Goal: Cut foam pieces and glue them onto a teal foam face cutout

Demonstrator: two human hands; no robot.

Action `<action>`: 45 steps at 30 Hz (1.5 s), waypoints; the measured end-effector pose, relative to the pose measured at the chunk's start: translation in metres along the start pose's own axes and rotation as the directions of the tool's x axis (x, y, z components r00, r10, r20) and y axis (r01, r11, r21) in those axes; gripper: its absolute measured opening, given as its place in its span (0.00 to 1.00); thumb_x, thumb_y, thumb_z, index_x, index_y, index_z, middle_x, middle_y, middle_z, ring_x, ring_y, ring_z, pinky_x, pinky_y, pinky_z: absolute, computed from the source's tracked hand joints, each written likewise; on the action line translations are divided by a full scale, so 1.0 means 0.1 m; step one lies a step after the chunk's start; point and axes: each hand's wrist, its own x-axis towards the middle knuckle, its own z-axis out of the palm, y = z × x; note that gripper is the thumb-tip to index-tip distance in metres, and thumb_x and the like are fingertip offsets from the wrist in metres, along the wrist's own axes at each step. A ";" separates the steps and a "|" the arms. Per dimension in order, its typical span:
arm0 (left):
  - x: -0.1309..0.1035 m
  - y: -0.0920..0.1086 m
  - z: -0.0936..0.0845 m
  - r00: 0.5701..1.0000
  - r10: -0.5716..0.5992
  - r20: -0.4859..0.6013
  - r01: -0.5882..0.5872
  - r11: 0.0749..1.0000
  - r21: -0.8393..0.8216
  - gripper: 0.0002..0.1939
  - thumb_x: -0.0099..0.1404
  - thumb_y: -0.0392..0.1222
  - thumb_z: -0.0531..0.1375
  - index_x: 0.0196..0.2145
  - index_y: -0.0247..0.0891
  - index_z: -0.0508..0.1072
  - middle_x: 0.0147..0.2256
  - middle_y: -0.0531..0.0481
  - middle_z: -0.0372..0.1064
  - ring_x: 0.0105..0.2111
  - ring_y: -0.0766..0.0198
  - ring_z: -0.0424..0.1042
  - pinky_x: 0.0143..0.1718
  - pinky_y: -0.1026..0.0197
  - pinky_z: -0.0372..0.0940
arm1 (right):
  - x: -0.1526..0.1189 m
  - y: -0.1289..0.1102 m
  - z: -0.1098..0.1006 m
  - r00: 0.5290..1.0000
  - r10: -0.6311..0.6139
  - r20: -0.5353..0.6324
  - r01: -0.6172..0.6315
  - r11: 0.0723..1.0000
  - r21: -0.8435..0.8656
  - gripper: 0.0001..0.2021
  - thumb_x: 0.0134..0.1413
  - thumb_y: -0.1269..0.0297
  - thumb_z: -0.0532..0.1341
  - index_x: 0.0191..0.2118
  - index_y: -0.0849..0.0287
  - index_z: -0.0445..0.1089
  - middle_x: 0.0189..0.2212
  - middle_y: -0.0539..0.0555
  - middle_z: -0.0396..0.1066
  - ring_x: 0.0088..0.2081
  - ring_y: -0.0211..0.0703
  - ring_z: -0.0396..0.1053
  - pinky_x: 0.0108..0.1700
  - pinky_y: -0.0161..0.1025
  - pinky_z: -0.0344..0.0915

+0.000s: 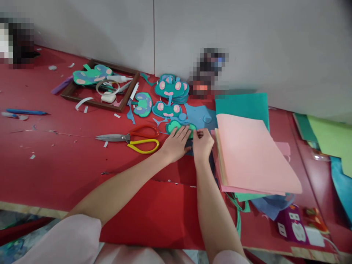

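Observation:
My left hand (177, 145) lies flat with its fingers spread over a green felt piece (172, 126) on the red table. Close beside it, my right hand (202, 143) has its fingers curled at the right end of that piece; what they pinch, if anything, is hidden. Just beyond are a teal frog-face cutout (167, 109) and a stack of similar faces (172, 90). A green and purple cutout (143, 105) lies to their left. Scissors (128, 138) with red and yellow handles rest left of my left hand.
A wooden frame (95, 104) holds glue, tape and a cutout at the back left. Pink felt sheets (253, 154) are piled on the right, near a purple box (293, 224). A grey wall (176, 36) bounds the back.

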 end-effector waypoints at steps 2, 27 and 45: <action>0.01 -0.01 -0.01 1.000 -0.007 0.007 0.007 1.000 -0.003 0.32 0.69 0.50 0.45 0.65 0.30 0.47 0.67 0.41 0.37 0.66 0.53 0.38 0.66 0.48 0.38 | 0.01 0.01 0.00 1.000 -0.024 -0.012 0.024 1.000 -0.010 0.06 0.53 0.64 0.57 0.29 0.60 0.67 0.28 0.55 0.69 0.28 0.41 0.66 0.35 0.39 0.66; 0.03 -0.05 0.00 0.998 0.052 -0.032 -0.054 0.997 -0.064 0.27 0.68 0.46 0.49 0.63 0.37 0.54 0.66 0.46 0.42 0.66 0.50 0.41 0.65 0.44 0.39 | 0.08 0.05 -0.12 0.959 0.236 0.157 -0.280 0.877 0.390 0.13 0.47 0.62 0.55 0.38 0.63 0.69 0.36 0.61 0.74 0.38 0.47 0.73 0.27 0.37 0.71; 0.06 -0.12 -0.08 0.967 0.132 -0.216 -0.130 0.991 0.025 0.25 0.64 0.27 0.50 0.59 0.31 0.57 0.48 0.40 0.69 0.49 0.57 0.69 0.49 0.58 0.65 | 0.06 0.01 -0.14 0.976 0.217 0.017 -0.215 0.948 0.236 0.14 0.51 0.60 0.55 0.42 0.61 0.66 0.31 0.56 0.68 0.25 0.40 0.68 0.24 0.37 0.68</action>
